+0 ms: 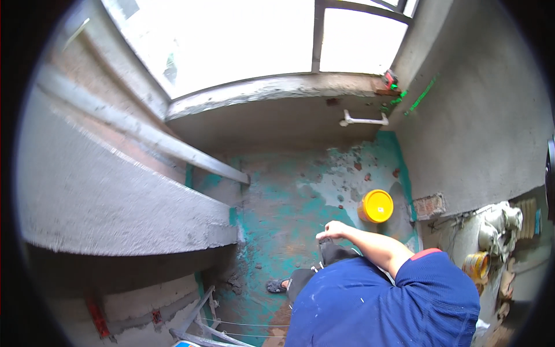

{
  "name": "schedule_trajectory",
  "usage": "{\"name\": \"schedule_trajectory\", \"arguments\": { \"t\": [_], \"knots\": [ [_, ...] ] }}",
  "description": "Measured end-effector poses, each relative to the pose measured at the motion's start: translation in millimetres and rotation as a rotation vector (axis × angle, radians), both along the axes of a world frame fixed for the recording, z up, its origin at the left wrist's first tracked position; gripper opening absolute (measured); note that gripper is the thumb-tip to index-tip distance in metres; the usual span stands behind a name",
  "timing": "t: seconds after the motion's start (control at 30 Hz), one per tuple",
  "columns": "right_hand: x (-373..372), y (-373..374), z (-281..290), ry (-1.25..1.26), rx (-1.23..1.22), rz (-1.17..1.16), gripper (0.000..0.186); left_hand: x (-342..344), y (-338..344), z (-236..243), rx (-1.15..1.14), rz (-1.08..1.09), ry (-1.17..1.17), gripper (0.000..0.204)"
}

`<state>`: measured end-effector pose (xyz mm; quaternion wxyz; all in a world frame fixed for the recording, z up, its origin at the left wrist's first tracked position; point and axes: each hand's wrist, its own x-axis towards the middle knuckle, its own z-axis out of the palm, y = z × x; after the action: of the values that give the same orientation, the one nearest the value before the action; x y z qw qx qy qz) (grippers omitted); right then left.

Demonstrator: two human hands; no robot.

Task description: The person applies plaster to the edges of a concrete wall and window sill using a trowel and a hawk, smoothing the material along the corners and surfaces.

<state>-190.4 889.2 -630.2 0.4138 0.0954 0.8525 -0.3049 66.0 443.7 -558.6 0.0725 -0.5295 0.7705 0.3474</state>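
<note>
My bare right hand hangs ahead of my body, near the middle of the floor, with the fingers curled inward in a narrow, loose bend. Whether anything thin sits inside that curl I cannot tell; no tool shows beyond it. The hand overlaps a dark shape in my view, perhaps my own trouser leg or shoe, and I cannot tell whether they touch. My left hand is out of view, so I can't speak for its grip.

The nearest loose thing is the round yellow plastic bucket, upright on the teal-and-grey smeared floor, just beyond my forearm to the right and apart from my fingers. One dark grey shoe of mine is planted to the left.

I judge this step to be one of placing myself, not of working a surface: no tool is against any wall. A reach for the bucket from here would call for swinging my arm right and spreading my fingers first, with my weight steady on that smeared floor.

On the far right of the sill sits a small red-and-black device, with a bright green light line on the grey plastered wall beside it. A long grey metal bar slants down from the far left.
</note>
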Motion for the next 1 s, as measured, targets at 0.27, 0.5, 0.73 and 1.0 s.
{"name": "schedule_trajectory", "arguments": {
  "t": [0.27,0.5,0.73,1.0],
  "knots": [
    [23,223,-46,0.148,0.439,-0.17,0.047,9,29,-8,-0.163,-0.018,-0.187,0.028],
    [49,286,-65,0.248,0.235,-0.064,0.034,58,-3,8,-0.413,0.023,-0.347,0.028],
    [-1,212,-78,0.041,-0.205,-0.68,0.022,-304,85,27,-0.336,-0.178,0.281,0.033],
    [-73,218,-42,0.111,-0.178,-0.952,0.033,-746,-37,168,-0.844,-0.253,0.465,0.109]
  ]
}}
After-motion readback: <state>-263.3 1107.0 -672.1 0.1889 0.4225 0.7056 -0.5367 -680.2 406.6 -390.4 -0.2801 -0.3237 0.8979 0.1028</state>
